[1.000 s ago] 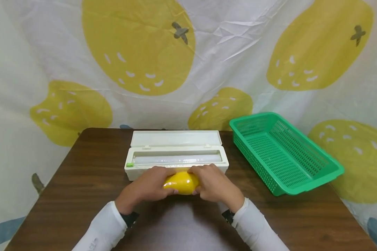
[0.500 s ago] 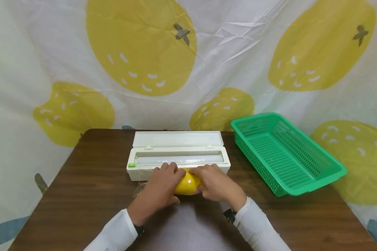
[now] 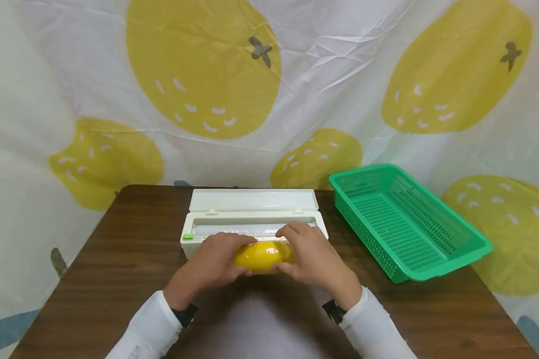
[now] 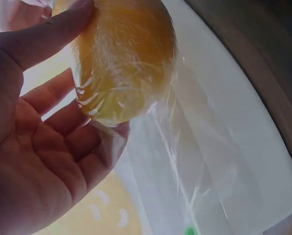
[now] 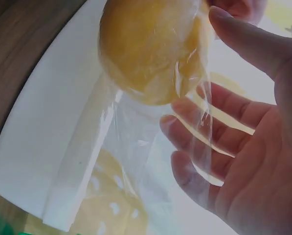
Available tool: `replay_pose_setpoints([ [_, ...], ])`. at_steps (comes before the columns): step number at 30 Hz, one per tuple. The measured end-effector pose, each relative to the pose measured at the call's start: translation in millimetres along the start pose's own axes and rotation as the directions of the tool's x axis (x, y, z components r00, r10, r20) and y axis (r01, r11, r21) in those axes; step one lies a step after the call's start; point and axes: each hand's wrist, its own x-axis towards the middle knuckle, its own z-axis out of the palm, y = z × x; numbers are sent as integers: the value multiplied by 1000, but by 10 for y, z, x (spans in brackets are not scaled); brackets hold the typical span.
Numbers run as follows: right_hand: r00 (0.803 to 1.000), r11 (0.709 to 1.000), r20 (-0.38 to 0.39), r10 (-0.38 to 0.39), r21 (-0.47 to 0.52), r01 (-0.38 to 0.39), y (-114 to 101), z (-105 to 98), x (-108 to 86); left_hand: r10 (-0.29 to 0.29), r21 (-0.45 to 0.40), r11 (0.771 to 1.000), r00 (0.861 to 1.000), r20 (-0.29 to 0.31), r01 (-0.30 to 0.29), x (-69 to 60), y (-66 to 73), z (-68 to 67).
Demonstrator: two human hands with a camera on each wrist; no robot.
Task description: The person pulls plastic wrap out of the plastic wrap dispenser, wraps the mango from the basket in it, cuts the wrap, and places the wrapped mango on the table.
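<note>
A smooth yellow mango [image 3: 262,256], wrapped in clear cling film [image 4: 185,142], is held up at the front of a white cling film dispenser [image 3: 253,216] with its lid raised. My left hand [image 3: 213,264] grips the mango's left end, thumb on the near side and fingers behind. At the right end is my right hand [image 3: 316,262], its fingers spread and fairly straight. In the right wrist view, those fingers [image 5: 199,132] lie at the loose film [image 5: 141,142] beside the mango. Film stretches from the mango to the dispenser's edge.
A green plastic basket [image 3: 458,227] stands to the right on the brown wooden table [image 3: 117,279]. Behind the table hangs a pale cloth [image 3: 319,89] printed with yellow fruit. The white roll [image 3: 233,229] lies inside the dispenser.
My left hand reached over the mango's top left, then returned to its left end. My right hand's fingers have loosened and spread from the mango, which now shows more of its length.
</note>
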Motion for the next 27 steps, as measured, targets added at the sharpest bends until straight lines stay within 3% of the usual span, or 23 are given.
replay_pose_setpoints([
  [5, 999, 997, -26, -40, -71, 38, -91, 21, -9, 11, -31, 999, 1000, 17, -10, -14, -60, -2],
  [10, 1000, 980, -28, -10, -197, 4, -157, 126, -8, 9, -40, 999, 999, 34, -8, -13, -66, 29],
  [16, 996, 951, -79, -34, -309, 8, -195, 201, 12, 17, 9, 1000, 999, 28, -18, 9, -12, 56],
  [27, 998, 964, -59, -20, -265, 4, -121, 234, 59, 39, 53, 998, 999, 23, -40, -1, 28, 73],
])
